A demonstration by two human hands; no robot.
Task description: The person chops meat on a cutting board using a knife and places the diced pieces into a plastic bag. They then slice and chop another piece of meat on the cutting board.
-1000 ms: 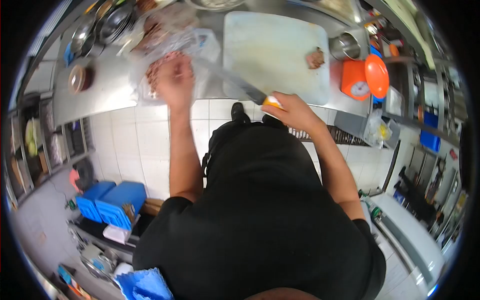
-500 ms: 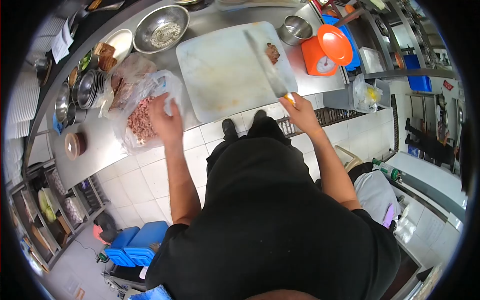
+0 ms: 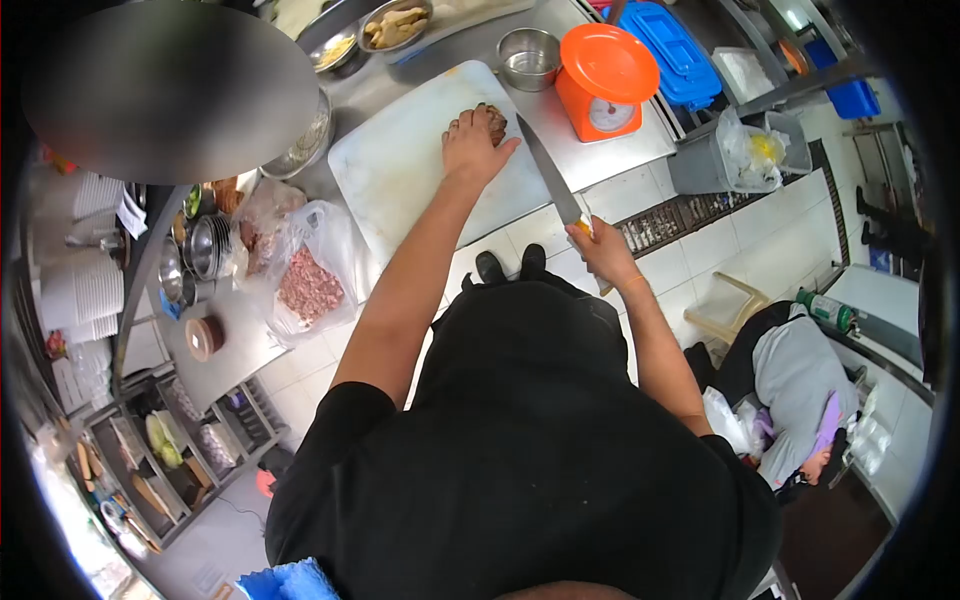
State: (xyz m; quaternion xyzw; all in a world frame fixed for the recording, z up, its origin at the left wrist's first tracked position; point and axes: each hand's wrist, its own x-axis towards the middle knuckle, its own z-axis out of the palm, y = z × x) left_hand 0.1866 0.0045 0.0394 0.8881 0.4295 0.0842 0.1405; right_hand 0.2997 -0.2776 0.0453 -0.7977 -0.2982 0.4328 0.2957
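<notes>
On the white cutting board (image 3: 400, 150), my left hand (image 3: 475, 150) rests over a brown piece of meat (image 3: 496, 124), fingers spread and touching it. My right hand (image 3: 606, 252) is closed round the yellow handle of a large knife (image 3: 550, 170). The blade points up and left across the board's right side, beside the meat. Chopped pink meat (image 3: 308, 288) lies in a clear plastic bag (image 3: 335, 240) to the left of the board.
Right of the board stand a metal pot (image 3: 528, 58) and an orange scale (image 3: 608, 85). Metal bowls (image 3: 205, 247) and a brown-filled tub (image 3: 204, 339) are at left. A grey bin (image 3: 700, 163) stands beyond the counter's right edge. A person in grey (image 3: 795, 375) is at lower right.
My left hand has moved from the bagged chopped meat to the brown piece on the board. My right hand keeps hold of the knife. The head view has turned and shifted.
</notes>
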